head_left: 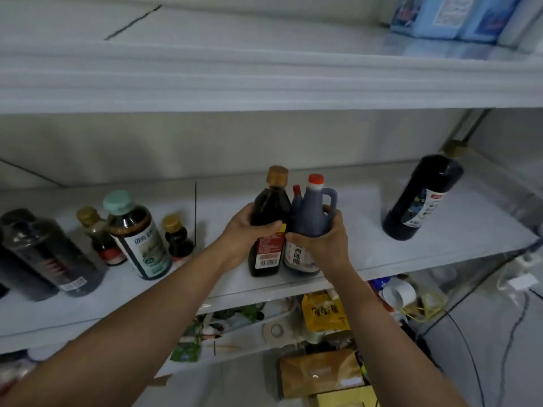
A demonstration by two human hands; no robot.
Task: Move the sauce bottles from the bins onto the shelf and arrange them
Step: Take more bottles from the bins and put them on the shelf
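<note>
On the white middle shelf (382,254), my left hand (245,230) grips a dark sauce bottle with a gold cap (269,207) and a red label. Beside it, my right hand (320,239) is wrapped around a blue-grey vinegar jug with a red cap (311,212) and a side handle. The two bottles stand upright, touching, near the shelf's front edge. A second red-capped bottle (296,192) peeks out behind them. To the left stand several bottles, including a green-capped one (135,233). A tall dark bottle (423,198) stands alone at the right.
An upper shelf (264,92) overhangs close above, with blue boxes (452,16) at its right end. Below the middle shelf lie cluttered packets, a yellow bag (323,314), tape rolls and a brown box (320,374). Cables hang at the right.
</note>
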